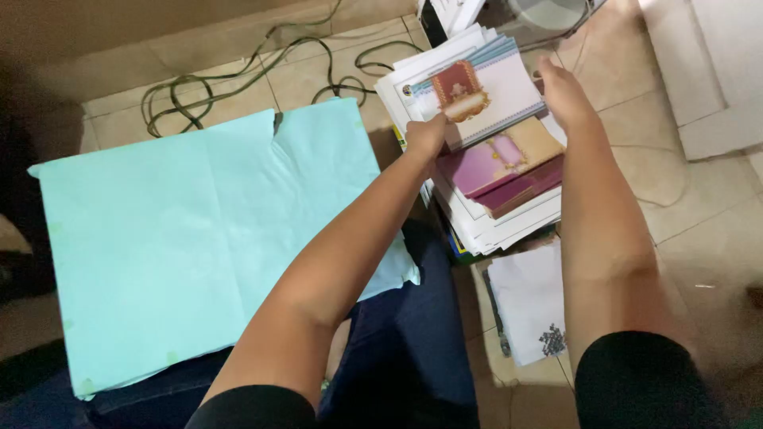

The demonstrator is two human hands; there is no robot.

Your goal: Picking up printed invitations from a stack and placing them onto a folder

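Observation:
My left hand (427,135) grips the near left edge of a bundle of white cards (493,91) whose top card bears a maroon and gold ornament. My right hand (563,94) holds the same bundle at its right edge. The bundle sits lifted on a tall stack of papers and cards (501,218), where purple (485,167) and tan cards (536,139) lie just beneath it. A large light turquoise paper sheet (183,238) lies spread to the left over my lap, with a torn notch at its top edge.
Dark green cables (238,75) loop over the tiled floor behind the sheet. A white card with a dark ornament (531,306) rests on a box below the stack. White boards (715,71) lie at the right. A fan base (548,14) stands at the top.

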